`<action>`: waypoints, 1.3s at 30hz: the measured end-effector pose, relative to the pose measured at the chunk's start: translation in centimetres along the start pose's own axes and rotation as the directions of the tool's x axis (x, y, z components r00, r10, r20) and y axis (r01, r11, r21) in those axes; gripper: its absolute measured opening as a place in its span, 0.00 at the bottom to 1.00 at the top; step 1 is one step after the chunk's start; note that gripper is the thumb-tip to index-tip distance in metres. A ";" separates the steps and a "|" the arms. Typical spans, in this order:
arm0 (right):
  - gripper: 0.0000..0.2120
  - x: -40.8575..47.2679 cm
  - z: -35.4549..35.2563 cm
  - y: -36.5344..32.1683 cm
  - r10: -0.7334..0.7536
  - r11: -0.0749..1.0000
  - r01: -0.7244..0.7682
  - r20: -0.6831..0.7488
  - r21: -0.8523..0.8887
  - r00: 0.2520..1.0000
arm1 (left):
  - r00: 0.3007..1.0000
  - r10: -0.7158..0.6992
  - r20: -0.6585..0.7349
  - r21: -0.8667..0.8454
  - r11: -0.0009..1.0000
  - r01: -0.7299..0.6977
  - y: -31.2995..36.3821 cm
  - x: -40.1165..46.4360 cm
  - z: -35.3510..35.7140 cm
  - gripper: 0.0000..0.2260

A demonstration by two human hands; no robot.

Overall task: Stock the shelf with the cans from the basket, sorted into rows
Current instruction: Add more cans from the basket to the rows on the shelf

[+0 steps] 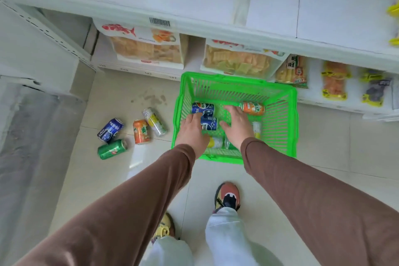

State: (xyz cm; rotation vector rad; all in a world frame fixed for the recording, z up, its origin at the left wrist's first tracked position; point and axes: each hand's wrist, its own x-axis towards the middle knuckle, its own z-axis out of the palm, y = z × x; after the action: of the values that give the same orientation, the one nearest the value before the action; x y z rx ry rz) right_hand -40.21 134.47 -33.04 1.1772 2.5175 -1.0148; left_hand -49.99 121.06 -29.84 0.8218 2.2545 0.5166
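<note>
A green plastic basket (278, 123) stands on the floor before the shelves. Inside lie two blue cans (204, 109) (209, 123), an orange can (253, 108) and yellow-white cans (217, 142) (257, 129). My left hand (191, 129) reaches into the basket, its fingertips touching the blue cans. My right hand (238, 124) hovers over the basket's middle with fingers spread, holding nothing. On the floor to the left lie a blue Pepsi can (110, 130), a green can (112, 149), an orange can (141, 131) and a yellow-white can (155, 122).
White shelves (216, 26) rise ahead, the upper board mostly bare, with snack bags (149, 46) on the lower level and packets at the right. A white cabinet side (38, 49) stands at the left. My feet (226, 196) are on the tiled floor behind the basket.
</note>
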 end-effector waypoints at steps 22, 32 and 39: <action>0.41 22.9 17.8 8.2 0.015 0.941 0.101 0.340 -0.323 0.940 | 0.984 -0.175 -0.044 0.009 0.984 0.176 -10.4 16.5 14.7 0.29; 0.33 14.4 10.6 6.4 0.087 0.996 -0.089 0.088 0.019 0.992 | 0.990 -0.139 0.014 -0.026 0.990 0.140 -5.5 12.1 9.7 0.34; 0.31 2.6 -4.6 -3.6 0.189 0.953 -0.180 -0.014 0.246 0.982 | 0.999 -0.026 -0.044 -0.054 0.998 0.024 4.1 2.6 -3.3 0.31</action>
State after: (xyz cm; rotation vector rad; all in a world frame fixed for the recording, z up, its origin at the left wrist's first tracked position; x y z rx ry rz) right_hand -44.07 137.46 -28.86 1.4795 2.3034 -1.2891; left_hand -52.10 125.40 -26.48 0.7609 2.2790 0.5864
